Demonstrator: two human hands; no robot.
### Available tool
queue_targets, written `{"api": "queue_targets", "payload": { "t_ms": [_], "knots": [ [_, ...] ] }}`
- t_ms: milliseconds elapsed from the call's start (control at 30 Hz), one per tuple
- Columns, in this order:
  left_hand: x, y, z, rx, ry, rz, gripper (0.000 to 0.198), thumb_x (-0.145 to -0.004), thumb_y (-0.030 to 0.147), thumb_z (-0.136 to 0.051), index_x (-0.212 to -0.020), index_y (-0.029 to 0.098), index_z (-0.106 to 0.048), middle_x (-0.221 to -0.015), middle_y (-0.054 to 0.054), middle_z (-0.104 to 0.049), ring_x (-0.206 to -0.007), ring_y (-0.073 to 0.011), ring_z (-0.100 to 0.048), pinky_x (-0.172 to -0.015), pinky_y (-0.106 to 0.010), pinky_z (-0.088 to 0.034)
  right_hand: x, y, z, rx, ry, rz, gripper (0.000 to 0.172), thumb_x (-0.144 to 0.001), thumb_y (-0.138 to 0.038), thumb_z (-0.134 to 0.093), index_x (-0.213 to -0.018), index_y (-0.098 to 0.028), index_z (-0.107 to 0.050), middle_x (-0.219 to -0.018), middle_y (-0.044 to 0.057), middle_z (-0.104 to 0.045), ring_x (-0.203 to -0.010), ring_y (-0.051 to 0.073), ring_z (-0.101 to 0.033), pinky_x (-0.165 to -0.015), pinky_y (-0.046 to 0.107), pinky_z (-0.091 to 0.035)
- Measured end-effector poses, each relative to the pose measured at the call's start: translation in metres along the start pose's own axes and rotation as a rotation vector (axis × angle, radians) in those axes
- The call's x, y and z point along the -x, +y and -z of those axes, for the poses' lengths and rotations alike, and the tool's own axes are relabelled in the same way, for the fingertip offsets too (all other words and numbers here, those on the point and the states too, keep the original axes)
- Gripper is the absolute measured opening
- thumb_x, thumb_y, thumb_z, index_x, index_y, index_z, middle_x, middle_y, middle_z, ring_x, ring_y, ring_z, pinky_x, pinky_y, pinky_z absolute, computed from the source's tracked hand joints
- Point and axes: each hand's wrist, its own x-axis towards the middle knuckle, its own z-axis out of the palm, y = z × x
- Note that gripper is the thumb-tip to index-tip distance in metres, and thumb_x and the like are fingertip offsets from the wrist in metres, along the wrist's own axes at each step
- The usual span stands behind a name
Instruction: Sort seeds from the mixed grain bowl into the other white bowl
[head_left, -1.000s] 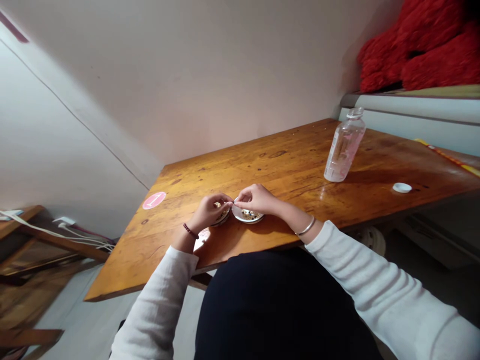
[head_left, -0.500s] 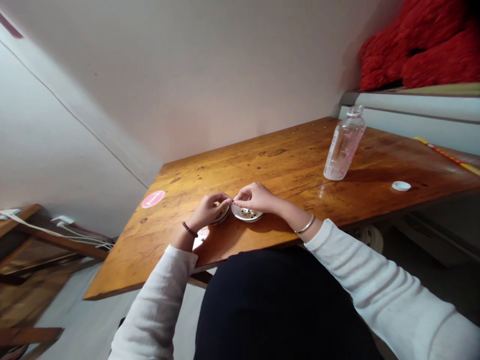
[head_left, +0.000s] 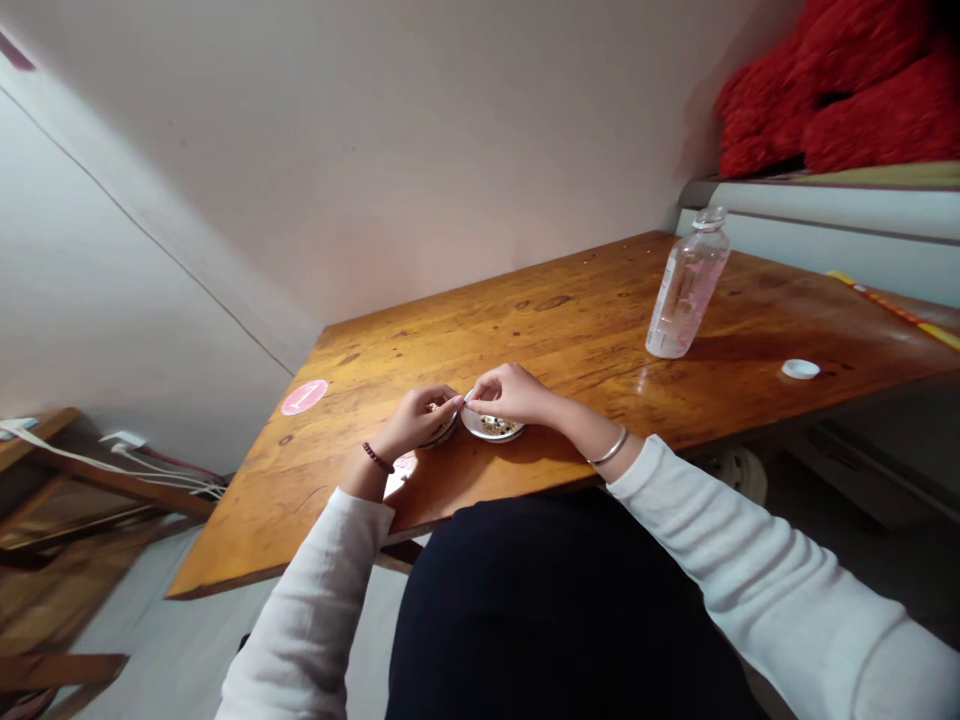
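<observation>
Saucer (head_left: 492, 428) under right hand (head_left: 514, 393), second dish (head_left: 444, 435) under left hand (head_left: 411, 423)

View drifted slightly, table (head_left: 525, 310), plastic bottle (head_left: 688, 285) and white bottle cap (head_left: 800, 369) sitting a touch higher and further left in frame, more of the white dish (head_left: 491, 427) rim showing beside the right hand (head_left: 514, 393)

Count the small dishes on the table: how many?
2: one dish mostly under the left hand, another dish beside it, below the right hand. More could be hidden beneath the hands.
</observation>
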Motion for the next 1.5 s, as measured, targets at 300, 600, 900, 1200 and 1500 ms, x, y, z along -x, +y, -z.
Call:
{"api": "queue_targets", "payload": {
  "t_ms": [300,600,900,1200,1500],
  "knots": [
    [0.001,-0.001,0.0,0.08,0.037,0.01,0.034,-0.081,0.047,-0.061,-0.086,0.015,-0.069,-0.084,-0.007,-0.069,-0.076,-0.0163,-0.061,-0.065,-0.023,-0.048,0.001,-0.004,0.002,-0.006,0.002,0.001,0.019,-0.074,-0.032,-0.068,-0.08,-0.016,-0.075,-0.074,0.005,-0.073,-0.068,0.014,-0.066,-0.06,0.02,-0.045],
    [0.004,0.008,0.004,0.439,0.191,0.119,0.034,-0.068,0.043,-0.075,-0.08,0.014,-0.064,-0.081,-0.006,-0.068,-0.073,-0.0159,-0.063,-0.068,-0.027,-0.051,-0.001,-0.004,0.002,-0.021,-0.004,-0.001,0.018,-0.074,-0.031,-0.067,-0.081,-0.015,-0.075,-0.074,0.005,-0.073,-0.067,0.013,-0.065,-0.06,0.021,-0.045],
    [0.003,0.01,0.002,0.43,0.201,0.078,0.032,-0.064,0.035,-0.079,-0.082,0.015,-0.06,-0.082,-0.004,-0.063,-0.072,-0.0124,-0.059,-0.064,-0.023,-0.048,-0.001,-0.003,0.001,-0.028,0.017,0.004,0.018,-0.073,-0.031,-0.068,-0.078,-0.015,-0.074,-0.071,0.004,-0.072,-0.064,0.013,-0.065,-0.059,0.02,-0.045],
    [0.002,0.004,0.0,0.304,0.219,0.023,0.03,-0.065,0.032,-0.079,-0.084,0.015,-0.063,-0.079,-0.004,-0.066,-0.065,-0.0105,-0.053,-0.053,-0.019,-0.039,-0.002,-0.002,0.001,-0.106,0.051,0.033,0.019,-0.073,-0.031,-0.068,-0.078,-0.013,-0.074,-0.072,0.006,-0.073,-0.063,0.014,-0.065,-0.061,0.021,-0.048],
    [0.003,0.002,0.002,0.229,0.209,0.006,0.029,-0.07,0.039,-0.074,-0.085,0.014,-0.069,-0.084,-0.007,-0.068,-0.071,-0.0141,-0.059,-0.056,-0.021,-0.044,-0.004,0.001,0.0,-0.118,0.073,0.038,0.019,-0.075,-0.028,-0.068,-0.086,-0.015,-0.075,-0.081,0.007,-0.075,-0.074,0.017,-0.07,-0.07,0.025,-0.053]
  ]
}}
